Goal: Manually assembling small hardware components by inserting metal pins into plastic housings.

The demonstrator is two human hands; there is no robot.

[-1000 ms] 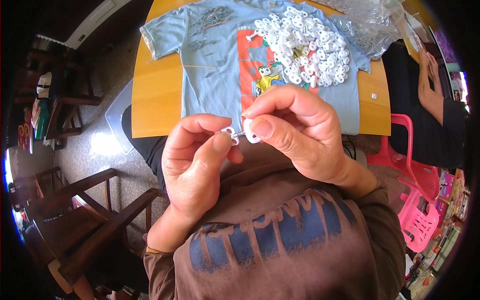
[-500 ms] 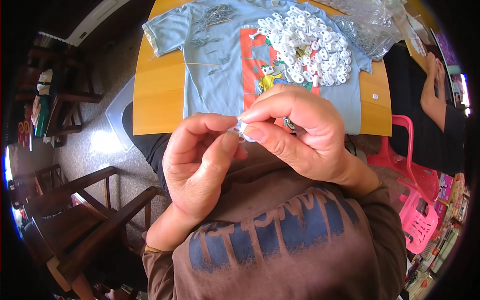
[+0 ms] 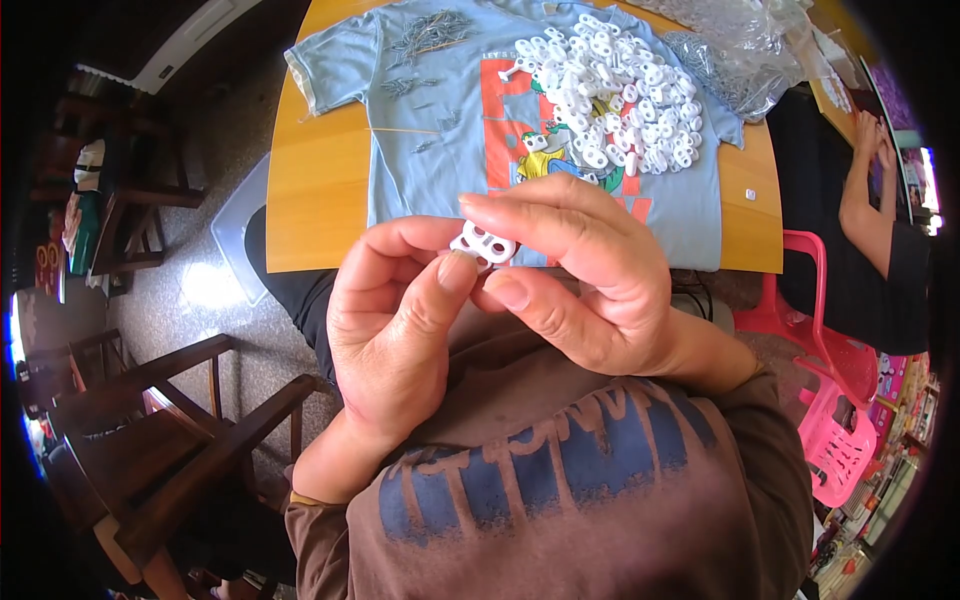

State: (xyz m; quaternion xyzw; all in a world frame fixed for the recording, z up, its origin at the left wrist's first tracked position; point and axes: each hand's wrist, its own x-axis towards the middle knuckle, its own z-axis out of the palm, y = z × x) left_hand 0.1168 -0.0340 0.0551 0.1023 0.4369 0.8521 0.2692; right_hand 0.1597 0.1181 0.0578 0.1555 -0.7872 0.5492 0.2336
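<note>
Right hand (image 3: pixel 595 270) loosened, shirt (image 3: pixel 430 185) over table (image 3: pixel 315 200), wooden chair (image 3: pixel 135 450)

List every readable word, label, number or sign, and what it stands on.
I'll point out lettering without copying it.
Blue T-shirt: small lettering above the red printed panel.
Brown shirt: large blue print, letter-like but unclear.
Colourful boxes, right edge: too small and blurred.
White piece in the left hand: none visible.

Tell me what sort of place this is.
Probably a room at home doubling as a handwork spot: a dark wooden armchair and pink plastic chair stand nearby, and small white parts lie heaped on a T-shirt spread over the table.
</note>
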